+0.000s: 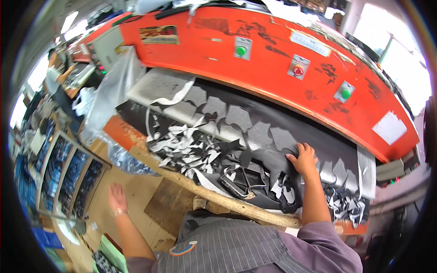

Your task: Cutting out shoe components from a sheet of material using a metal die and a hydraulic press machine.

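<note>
My right hand (304,159) rests at the right end of a row of cut grey sheet pieces (259,134), its thumb spread away from the fingers. Beside the thumb, a darker grey piece (271,163) droops toward the scraps. Just in front lies a black metal-edged frame (246,181), perhaps a cutting die, partly covered by offcuts. A heap of black and white offcuts (193,148) spreads to the left, and a smaller scrap pile (346,204) is at the right. My left hand (117,197) hangs over the floor, fingers loosely stretched, holding nothing.
The red machine beam (195,50) crosses above the bed, with green buttons (241,51) and a red button (298,70). A worn wooden edge (218,190) runs along the front. At left stand a rack of dark items (68,173), plastic sheeting (109,100) and another person (57,84).
</note>
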`<state>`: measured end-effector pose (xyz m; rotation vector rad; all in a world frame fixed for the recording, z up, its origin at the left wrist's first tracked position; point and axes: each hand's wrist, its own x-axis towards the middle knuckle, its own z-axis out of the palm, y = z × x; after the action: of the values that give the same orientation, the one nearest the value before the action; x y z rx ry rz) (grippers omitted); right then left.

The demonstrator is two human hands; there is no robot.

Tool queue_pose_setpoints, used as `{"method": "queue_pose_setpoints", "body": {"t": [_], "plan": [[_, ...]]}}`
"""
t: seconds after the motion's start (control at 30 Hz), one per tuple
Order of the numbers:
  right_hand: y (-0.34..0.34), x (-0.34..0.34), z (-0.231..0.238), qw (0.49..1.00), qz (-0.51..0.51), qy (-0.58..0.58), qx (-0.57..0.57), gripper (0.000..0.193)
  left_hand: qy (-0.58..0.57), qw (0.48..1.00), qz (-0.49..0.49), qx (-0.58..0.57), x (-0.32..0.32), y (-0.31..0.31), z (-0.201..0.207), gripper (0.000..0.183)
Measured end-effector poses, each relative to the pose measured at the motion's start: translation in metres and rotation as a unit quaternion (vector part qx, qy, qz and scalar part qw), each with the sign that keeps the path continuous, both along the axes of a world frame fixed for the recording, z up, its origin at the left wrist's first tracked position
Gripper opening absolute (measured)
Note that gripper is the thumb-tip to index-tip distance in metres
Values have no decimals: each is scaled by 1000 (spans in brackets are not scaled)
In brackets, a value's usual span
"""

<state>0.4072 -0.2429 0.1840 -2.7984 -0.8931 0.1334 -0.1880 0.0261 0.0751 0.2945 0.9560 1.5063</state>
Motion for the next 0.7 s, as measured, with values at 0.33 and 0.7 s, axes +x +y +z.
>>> {"method": "queue_pose_setpoints", "body": {"t": [0.33, 0.7], "plan": [[26, -17, -14, 974, -222, -6, 39, 89, 170, 889, -417, 77, 345, 319, 32, 38], [72, 10, -34, 935, -340, 63, 72, 65, 786, 349, -370, 352, 466, 401, 52, 48]]}}
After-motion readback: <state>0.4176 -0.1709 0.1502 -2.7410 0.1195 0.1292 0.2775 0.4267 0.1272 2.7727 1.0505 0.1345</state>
